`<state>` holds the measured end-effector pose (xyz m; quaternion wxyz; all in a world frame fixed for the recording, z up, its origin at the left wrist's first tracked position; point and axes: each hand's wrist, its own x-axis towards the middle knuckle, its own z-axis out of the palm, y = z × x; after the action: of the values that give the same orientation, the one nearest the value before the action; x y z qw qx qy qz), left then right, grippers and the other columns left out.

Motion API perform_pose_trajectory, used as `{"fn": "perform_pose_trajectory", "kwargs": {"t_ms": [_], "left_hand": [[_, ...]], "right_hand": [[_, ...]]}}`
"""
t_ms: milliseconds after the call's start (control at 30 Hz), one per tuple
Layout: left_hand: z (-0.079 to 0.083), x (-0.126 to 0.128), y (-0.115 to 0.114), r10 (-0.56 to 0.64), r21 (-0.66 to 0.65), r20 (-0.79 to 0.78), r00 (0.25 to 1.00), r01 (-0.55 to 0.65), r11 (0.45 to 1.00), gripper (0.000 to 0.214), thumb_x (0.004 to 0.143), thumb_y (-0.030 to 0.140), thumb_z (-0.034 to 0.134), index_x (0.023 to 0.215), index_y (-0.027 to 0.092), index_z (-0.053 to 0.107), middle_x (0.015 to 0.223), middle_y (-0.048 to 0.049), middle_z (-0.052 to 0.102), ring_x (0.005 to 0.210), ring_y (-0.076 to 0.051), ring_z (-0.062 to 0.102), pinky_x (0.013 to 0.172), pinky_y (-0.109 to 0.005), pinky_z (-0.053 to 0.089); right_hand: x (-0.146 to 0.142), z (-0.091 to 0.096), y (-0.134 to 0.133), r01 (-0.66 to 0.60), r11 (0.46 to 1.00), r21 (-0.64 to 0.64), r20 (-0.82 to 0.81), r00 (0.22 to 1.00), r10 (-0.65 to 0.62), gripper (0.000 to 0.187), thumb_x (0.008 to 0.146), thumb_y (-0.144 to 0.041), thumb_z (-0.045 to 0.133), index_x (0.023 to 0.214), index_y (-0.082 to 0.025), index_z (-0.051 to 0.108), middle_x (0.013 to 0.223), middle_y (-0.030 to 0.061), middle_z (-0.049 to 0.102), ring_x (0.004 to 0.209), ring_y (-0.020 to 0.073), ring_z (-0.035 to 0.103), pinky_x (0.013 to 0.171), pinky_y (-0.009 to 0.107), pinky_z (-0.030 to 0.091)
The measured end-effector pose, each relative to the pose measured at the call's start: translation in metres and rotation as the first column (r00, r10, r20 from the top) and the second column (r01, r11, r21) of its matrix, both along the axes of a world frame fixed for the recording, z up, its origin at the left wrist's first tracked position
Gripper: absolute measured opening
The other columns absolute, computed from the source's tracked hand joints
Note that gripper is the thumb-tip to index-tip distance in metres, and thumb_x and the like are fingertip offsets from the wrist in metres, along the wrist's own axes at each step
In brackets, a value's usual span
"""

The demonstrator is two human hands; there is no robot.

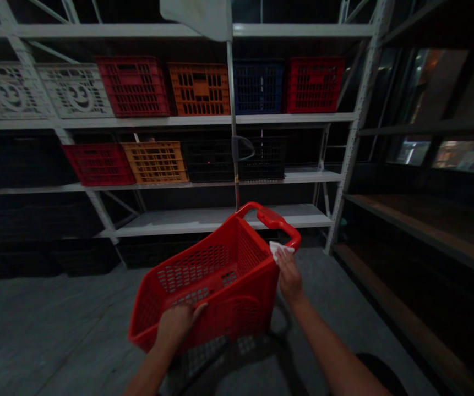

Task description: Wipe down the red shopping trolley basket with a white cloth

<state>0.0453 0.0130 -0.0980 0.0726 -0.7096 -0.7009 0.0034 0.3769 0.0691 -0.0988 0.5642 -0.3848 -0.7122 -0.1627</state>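
Dim white shelving (298, 119) lined with plastic crates (133, 88) stands beyond both our hands, and grey floor (75, 330) stretches to the left of them. Our red cart (261, 300) sits between and ahead of our hands, its handle (276, 219) just beyond the right one. If our left hold slackens while the right pushes, we judge that the cart could swing or roll away; its base is too dark for us to make out wheels. Loose bunching could let the white cloth (280, 251) slip off the smooth plastic, and a hard shove forward might knock the slim pole (232, 99) rising past the handle. Our left hand (179, 324) is palm down, grasping the near rim, thumb pointing toward the right hand, fingertips hidden inside. Our right hand (290, 275) reaches farther out, forearm slanting forward and inward, fingers gathered over the cloth and pressing it at the corner beside the handle's end.
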Motion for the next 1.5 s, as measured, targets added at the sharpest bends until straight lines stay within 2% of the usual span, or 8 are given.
{"fn": "perform_pose_trajectory", "kwargs": {"t_ms": [167, 400, 600, 867, 1033, 1133, 1400, 1500], "left_hand": [[0.004, 0.004, -0.002, 0.042, 0.002, 0.029, 0.999, -0.042, 0.999, 0.065, 0.083, 0.059, 0.015, 0.089, 0.014, 0.063, 0.078, -0.0133, 0.069, 0.077, -0.027, 0.065, 0.062, -0.034, 0.046], [0.009, 0.007, -0.006, 0.045, -0.011, 0.038, 0.998, -0.044, 0.999, 0.065, 0.083, 0.059, 0.015, 0.081, 0.016, 0.064, 0.079, -0.0138, 0.069, 0.079, -0.026, 0.065, 0.067, -0.034, 0.046], [0.006, 0.006, -0.006, 0.015, 0.003, 0.023, 1.000, -0.015, 1.000, 0.067, 0.084, 0.059, 0.013, 0.079, 0.016, 0.064, 0.075, -0.0129, 0.069, 0.076, -0.028, 0.065, 0.062, -0.036, 0.046], [0.008, 0.000, -0.004, 0.010, -0.019, 0.017, 1.000, -0.010, 1.000, 0.066, 0.084, 0.058, 0.013, 0.085, 0.016, 0.064, 0.080, -0.0128, 0.069, 0.078, -0.027, 0.065, 0.064, -0.034, 0.045], [0.012, -0.012, -0.002, -0.023, -0.030, 0.041, 0.999, 0.024, 0.999, 0.061, 0.084, 0.058, 0.016, 0.086, 0.019, 0.063, 0.082, -0.0098, 0.070, 0.080, -0.023, 0.065, 0.065, -0.029, 0.043], [0.014, -0.020, 0.000, -0.040, -0.004, 0.033, 0.999, 0.040, 0.999, 0.060, 0.084, 0.058, 0.017, 0.085, 0.020, 0.063, 0.080, -0.0092, 0.070, 0.079, -0.023, 0.064, 0.066, -0.029, 0.043], [0.017, -0.042, 0.018, -0.041, -0.057, 0.114, 0.993, 0.048, 0.997, 0.057, 0.085, 0.053, 0.018, 0.090, 0.018, 0.063, 0.083, -0.0095, 0.069, 0.083, -0.022, 0.063, 0.071, -0.030, 0.043], [0.015, -0.043, 0.023, -0.047, 0.030, 0.153, 0.987, 0.043, 0.999, 0.056, 0.087, 0.049, 0.016, 0.091, 0.018, 0.063, 0.091, -0.0093, 0.068, 0.090, -0.023, 0.061, 0.079, -0.033, 0.042]], "right_hand": [[-0.006, 0.009, 0.009, 0.085, 0.994, -0.069, -0.333, 0.937, -0.103, 0.047, 0.089, -0.010, 0.022, 0.132, -0.015, 0.040, 0.137, 0.0096, 0.040, 0.132, 0.0203, 0.024, 0.107, 0.051, 0.025], [-0.071, -0.048, -0.022, -0.083, 0.975, -0.207, -0.482, 0.876, -0.028, 0.049, 0.088, -0.013, 0.021, 0.135, -0.012, 0.035, 0.138, 0.0118, 0.037, 0.130, 0.0199, 0.028, 0.105, 0.047, 0.029], [-0.044, -0.010, 0.001, 0.036, 0.983, -0.180, -0.652, 0.744, -0.147, 0.047, 0.089, -0.018, 0.022, 0.133, -0.010, 0.037, 0.139, 0.0123, 0.035, 0.131, 0.0195, 0.028, 0.108, 0.046, 0.022], [-0.076, -0.053, -0.026, -0.119, 0.964, -0.236, -0.505, 0.863, -0.017, 0.045, 0.092, -0.022, 0.024, 0.135, -0.014, 0.035, 0.138, 0.0116, 0.037, 0.130, 0.0203, 0.029, 0.105, 0.046, 0.029], [-0.022, -0.010, -0.008, 0.003, 0.991, -0.135, -0.491, 0.869, -0.069, 0.044, 0.092, -0.022, 0.025, 0.133, -0.014, 0.039, 0.138, 0.0110, 0.038, 0.132, 0.0207, 0.025, 0.106, 0.048, 0.025], [0.023, 0.032, 0.006, -0.080, 0.989, -0.125, -0.329, 0.944, 0.035, 0.038, 0.090, -0.022, 0.032, 0.122, -0.017, 0.053, 0.129, 0.0086, 0.050, 0.129, 0.0203, 0.031, 0.106, 0.045, 0.027], [0.074, 0.090, 0.054, -0.350, 0.761, -0.546, -0.165, 0.936, 0.312, 0.029, 0.079, -0.034, 0.054, 0.098, -0.017, 0.068, 0.129, 0.0118, 0.049, 0.115, 0.0238, 0.049, 0.094, 0.039, 0.040], [0.062, 0.091, 0.065, -0.301, 0.766, -0.569, -0.164, 0.954, 0.253, 0.029, 0.081, -0.026, 0.049, 0.102, -0.014, 0.066, 0.126, 0.0134, 0.051, 0.116, 0.0229, 0.049, 0.096, 0.039, 0.038]]}}
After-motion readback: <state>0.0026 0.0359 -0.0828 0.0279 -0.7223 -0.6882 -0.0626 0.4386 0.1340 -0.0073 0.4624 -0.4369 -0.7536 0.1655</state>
